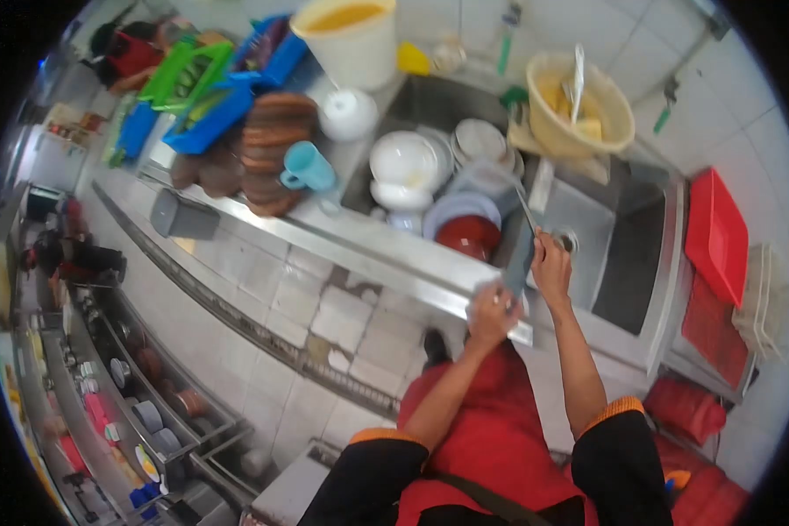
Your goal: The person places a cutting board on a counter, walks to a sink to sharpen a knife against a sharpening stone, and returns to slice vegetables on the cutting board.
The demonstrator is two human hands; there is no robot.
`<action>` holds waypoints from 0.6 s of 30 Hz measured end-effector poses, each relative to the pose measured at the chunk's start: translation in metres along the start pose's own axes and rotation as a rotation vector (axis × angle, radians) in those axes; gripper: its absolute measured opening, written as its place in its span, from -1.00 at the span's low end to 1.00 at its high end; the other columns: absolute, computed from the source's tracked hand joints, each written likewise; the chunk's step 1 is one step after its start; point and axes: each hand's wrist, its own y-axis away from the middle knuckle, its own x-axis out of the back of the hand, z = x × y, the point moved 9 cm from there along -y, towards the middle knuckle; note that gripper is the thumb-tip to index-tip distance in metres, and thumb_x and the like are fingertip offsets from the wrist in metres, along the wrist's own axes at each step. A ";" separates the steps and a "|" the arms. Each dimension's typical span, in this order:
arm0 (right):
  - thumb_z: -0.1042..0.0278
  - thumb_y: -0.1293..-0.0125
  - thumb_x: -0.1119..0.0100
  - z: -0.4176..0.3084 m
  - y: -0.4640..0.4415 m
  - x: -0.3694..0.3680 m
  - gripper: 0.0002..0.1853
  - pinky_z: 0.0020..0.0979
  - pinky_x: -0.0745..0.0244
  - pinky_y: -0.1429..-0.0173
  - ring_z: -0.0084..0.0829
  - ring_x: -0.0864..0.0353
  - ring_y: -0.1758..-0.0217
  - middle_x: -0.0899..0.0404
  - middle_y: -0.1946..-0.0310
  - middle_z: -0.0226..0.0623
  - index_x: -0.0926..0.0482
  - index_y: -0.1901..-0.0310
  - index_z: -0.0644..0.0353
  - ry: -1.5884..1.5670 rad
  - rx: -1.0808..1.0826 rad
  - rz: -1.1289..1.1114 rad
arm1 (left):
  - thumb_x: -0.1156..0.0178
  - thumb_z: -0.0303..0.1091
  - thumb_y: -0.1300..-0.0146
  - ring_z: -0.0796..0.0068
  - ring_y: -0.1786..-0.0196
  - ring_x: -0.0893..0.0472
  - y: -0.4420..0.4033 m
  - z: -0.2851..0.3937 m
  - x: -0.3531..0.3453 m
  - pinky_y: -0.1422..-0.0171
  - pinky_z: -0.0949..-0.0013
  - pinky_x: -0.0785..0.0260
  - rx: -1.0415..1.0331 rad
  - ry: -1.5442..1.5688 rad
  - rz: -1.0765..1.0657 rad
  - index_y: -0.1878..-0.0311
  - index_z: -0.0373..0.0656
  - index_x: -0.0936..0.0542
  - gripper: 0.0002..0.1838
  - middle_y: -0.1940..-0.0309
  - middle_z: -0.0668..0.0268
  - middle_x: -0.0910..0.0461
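Thin metal utensil (pixel 528 206) slants over the divider between the two sink basins, its upper end next to the crockery; type not certain, as that end merges with the pale dishes behind. Right hand (pixel 550 267) has its fingers closed around the lower end of the utensil. Left hand (pixel 493 313) is above the front edge of the counter, near the right, fingers bent; it is motion-blurred, so whether it grips anything cannot be told. Left basin (pixel 438 92) contains a red bowl (pixel 469 238) nearest the hands, a lavender dish (pixel 461 209) just behind it, and white bowls (pixel 403 162) to the left. Right basin (pixel 587 223) shows its drain; a cream tub (pixel 618 131) with yellow contents stands behind. Further left on the counter: light-blue mug (pixel 311 167) beside stacked brown dishes (pixel 276 145), then blue trays (pixel 209 118). Red tray (pixel 717 232) leans at far right.
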 end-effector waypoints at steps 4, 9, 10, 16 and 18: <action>0.34 -0.47 -0.11 0.010 0.105 0.025 -0.69 -0.02 -0.55 0.18 0.06 -0.69 0.29 -0.67 0.31 0.09 -0.62 -0.16 0.18 0.006 0.035 -0.046 | -0.45 -0.29 0.04 0.10 0.13 -0.64 -0.002 0.004 0.003 0.17 0.17 -0.53 -0.005 0.005 0.035 0.32 -0.13 -0.64 -0.76 0.06 0.14 -0.63; 0.18 -0.55 -0.09 0.018 0.143 0.041 -0.62 -0.45 -0.47 0.52 -0.53 -0.60 0.54 -0.58 0.48 -0.36 -0.56 -0.22 0.25 -0.530 -0.445 -0.419 | -0.47 -0.32 0.08 0.08 0.11 -0.65 -0.007 0.006 0.006 0.15 0.19 -0.56 -0.032 0.016 0.034 0.35 -0.16 -0.64 -0.76 0.05 0.08 -0.63; 0.16 -0.56 -0.07 0.020 0.147 0.031 -0.61 -0.51 -0.42 0.60 -0.55 -0.57 0.62 -0.55 0.51 -0.39 -0.53 -0.23 0.27 -0.665 -0.602 -0.531 | -0.47 -0.32 0.08 0.08 0.11 -0.65 -0.009 0.006 0.006 0.15 0.19 -0.56 -0.035 0.019 0.027 0.35 -0.16 -0.64 -0.76 0.05 0.08 -0.63; 0.14 -0.57 -0.04 0.053 0.045 -0.011 -0.76 -0.47 -0.33 0.72 -0.51 -0.50 0.71 -0.57 0.52 -0.29 -0.38 0.02 0.14 -0.707 -0.526 -0.488 | -0.47 -0.35 0.07 0.08 0.11 -0.65 -0.008 0.007 0.005 0.16 0.20 -0.56 -0.047 0.014 0.004 0.34 -0.17 -0.64 -0.77 0.06 0.08 -0.64; 0.14 -0.57 -0.04 0.055 0.023 -0.020 -0.77 -0.46 -0.31 0.73 -0.52 -0.49 0.71 -0.57 0.52 -0.29 -0.38 0.02 0.13 -0.704 -0.501 -0.466 | -0.47 -0.35 0.07 0.08 0.13 -0.64 -0.008 0.007 0.004 0.18 0.19 -0.55 -0.050 0.011 0.018 0.34 -0.17 -0.63 -0.76 0.07 0.08 -0.64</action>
